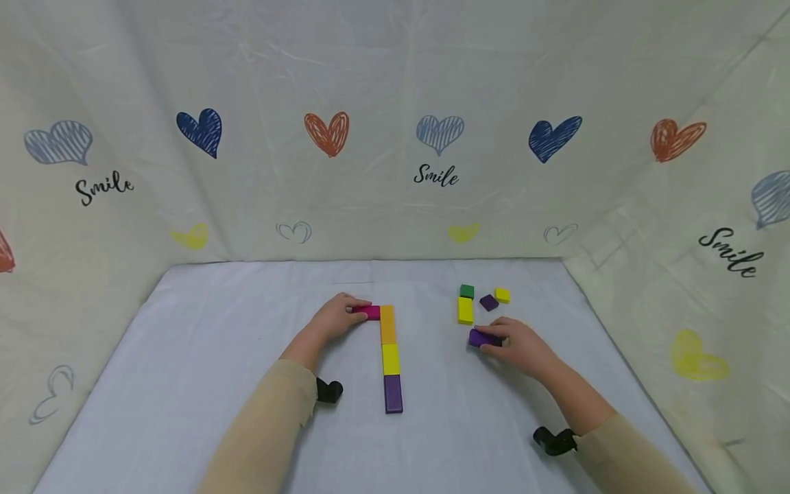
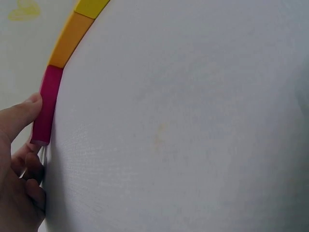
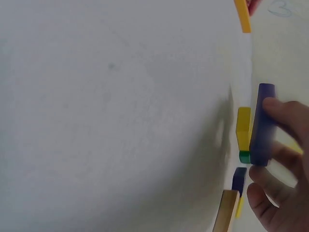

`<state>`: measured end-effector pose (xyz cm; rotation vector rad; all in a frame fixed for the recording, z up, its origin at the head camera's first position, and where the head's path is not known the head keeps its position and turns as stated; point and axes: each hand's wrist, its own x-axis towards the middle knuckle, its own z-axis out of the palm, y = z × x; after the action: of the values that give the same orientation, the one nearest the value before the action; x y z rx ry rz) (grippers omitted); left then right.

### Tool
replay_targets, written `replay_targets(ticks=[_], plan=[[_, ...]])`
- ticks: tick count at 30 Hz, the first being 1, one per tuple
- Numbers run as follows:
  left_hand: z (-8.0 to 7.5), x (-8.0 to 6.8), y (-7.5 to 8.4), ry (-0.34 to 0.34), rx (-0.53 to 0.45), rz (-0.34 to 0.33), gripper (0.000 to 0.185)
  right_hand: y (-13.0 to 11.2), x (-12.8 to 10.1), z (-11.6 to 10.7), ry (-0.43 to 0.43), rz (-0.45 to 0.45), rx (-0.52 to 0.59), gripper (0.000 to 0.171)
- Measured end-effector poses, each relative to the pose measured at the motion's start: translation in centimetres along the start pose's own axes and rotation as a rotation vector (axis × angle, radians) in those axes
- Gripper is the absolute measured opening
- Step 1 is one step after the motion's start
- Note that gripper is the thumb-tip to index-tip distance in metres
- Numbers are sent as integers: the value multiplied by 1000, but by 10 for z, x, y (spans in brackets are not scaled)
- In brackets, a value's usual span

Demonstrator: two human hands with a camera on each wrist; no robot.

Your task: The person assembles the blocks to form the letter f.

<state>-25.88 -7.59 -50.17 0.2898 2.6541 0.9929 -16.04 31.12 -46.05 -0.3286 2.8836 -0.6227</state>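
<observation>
Thumb and fingers of my left hand (image 1: 336, 315) pinch a magenta block (image 2: 47, 104), whose end meets the upper left side of an orange block (image 1: 387, 324). Below the orange block, a yellow block (image 1: 391, 359) and a purple block (image 1: 393, 394) continue end to end in a column. To the right, my right hand (image 1: 518, 345) grips a second purple block (image 3: 263, 125) between thumb and fingers. Just beyond that hand lie a yellow block (image 1: 465, 311) and a green block (image 1: 467, 291), end to end.
Past the right hand lie a small purple block (image 1: 489, 302) and a small yellow block (image 1: 503, 295). A tan block (image 3: 226, 211) shows low in the right wrist view. White cloth (image 1: 204, 384) covers the table, and a curtain printed with hearts (image 1: 370, 206) stands behind it.
</observation>
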Motion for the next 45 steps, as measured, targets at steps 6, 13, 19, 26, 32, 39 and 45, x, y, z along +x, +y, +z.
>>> replay_targets(ticks=[6,13,19,26,32,39,45], plan=[[1,1,0,-1,-6,-9,36,-21,25,4,-16,-20,-16,42],[2,1,0,-3,-16,-14,35,-51,56,8,-32,-69,-13,44],[1,2,-2,-6,-8,-22,35,-72,86,15,-53,-78,-66,43],[2,3,-4,-10,-12,-30,35,-87,105,19,-82,-80,-101,44],[3,4,-2,-16,-12,-39,35,-93,116,27,-100,-99,-128,43],[1,1,0,-17,-18,-24,35,-93,126,40,-129,-62,-120,44],[0,1,0,-16,-24,-29,35,-97,130,46,-130,-48,-115,44]])
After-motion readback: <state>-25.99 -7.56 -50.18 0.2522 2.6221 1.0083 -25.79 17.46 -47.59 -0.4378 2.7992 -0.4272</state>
